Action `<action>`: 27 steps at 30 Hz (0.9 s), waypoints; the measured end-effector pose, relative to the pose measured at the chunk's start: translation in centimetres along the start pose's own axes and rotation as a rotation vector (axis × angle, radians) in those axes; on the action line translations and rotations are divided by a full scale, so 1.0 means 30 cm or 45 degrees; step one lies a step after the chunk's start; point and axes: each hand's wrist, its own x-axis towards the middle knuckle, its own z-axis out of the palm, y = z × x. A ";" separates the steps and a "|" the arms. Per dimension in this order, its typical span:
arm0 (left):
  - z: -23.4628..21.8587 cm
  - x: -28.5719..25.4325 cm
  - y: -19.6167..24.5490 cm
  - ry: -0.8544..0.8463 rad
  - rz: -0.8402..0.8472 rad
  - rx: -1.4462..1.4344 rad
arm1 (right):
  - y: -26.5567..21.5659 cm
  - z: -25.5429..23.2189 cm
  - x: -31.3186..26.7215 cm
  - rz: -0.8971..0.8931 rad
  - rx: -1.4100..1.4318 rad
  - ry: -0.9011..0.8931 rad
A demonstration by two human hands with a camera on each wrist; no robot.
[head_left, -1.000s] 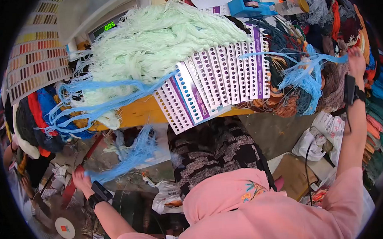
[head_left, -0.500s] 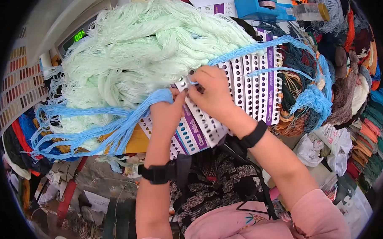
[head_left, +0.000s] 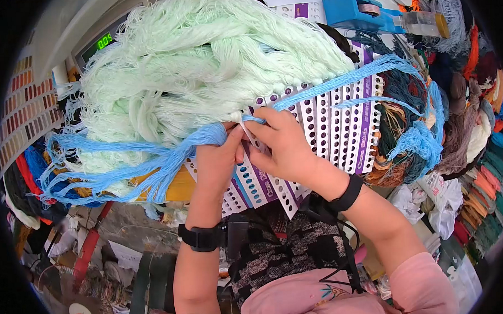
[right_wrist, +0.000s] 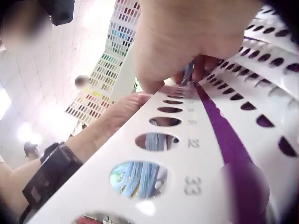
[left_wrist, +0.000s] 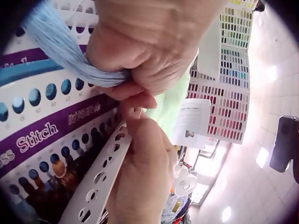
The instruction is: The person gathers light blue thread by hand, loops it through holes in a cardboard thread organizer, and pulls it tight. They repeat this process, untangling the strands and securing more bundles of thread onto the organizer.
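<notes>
My left hand [head_left: 214, 161] grips a thick hank of light blue thread [head_left: 179, 151], whose loose ends trail left over the table edge. Beside it, my right hand [head_left: 287, 147] pinches a blue strand at the upper end of a white punched card [head_left: 286, 200]. In the right wrist view the card [right_wrist: 170, 186] shows a row of numbered holes, with blue thread visible behind them. The left wrist view has both hands meeting at the card's end, the hank [left_wrist: 65, 51] running into the left fingers. Another length of blue thread [head_left: 348, 79] runs off to the right from the right hand.
A large heap of pale green thread [head_left: 204, 64] lies behind the hands. More punched cards [head_left: 339, 120] fan out to the right, labelled Cross Stitch. A scale display [head_left: 104, 40], a blue tape dispenser [head_left: 351, 12] and coloured skeins [head_left: 474, 110] surround the work.
One second ago the arms were spread wide with blue thread in each hand. They have since come together at the cards, and the lower end of one card has swung out.
</notes>
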 end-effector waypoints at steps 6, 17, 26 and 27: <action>0.034 0.022 -0.019 0.118 0.062 0.030 | 0.026 -0.018 0.039 0.095 0.237 0.013; -0.076 -0.019 0.042 0.115 -0.070 -0.081 | 0.035 -0.002 0.019 0.122 0.290 0.032; -0.028 -0.067 0.085 -0.332 -0.126 -0.036 | 0.055 0.002 0.025 0.240 0.365 0.022; 0.012 -0.037 0.056 -0.285 -0.074 0.275 | 0.055 -0.006 0.023 0.345 0.493 -0.019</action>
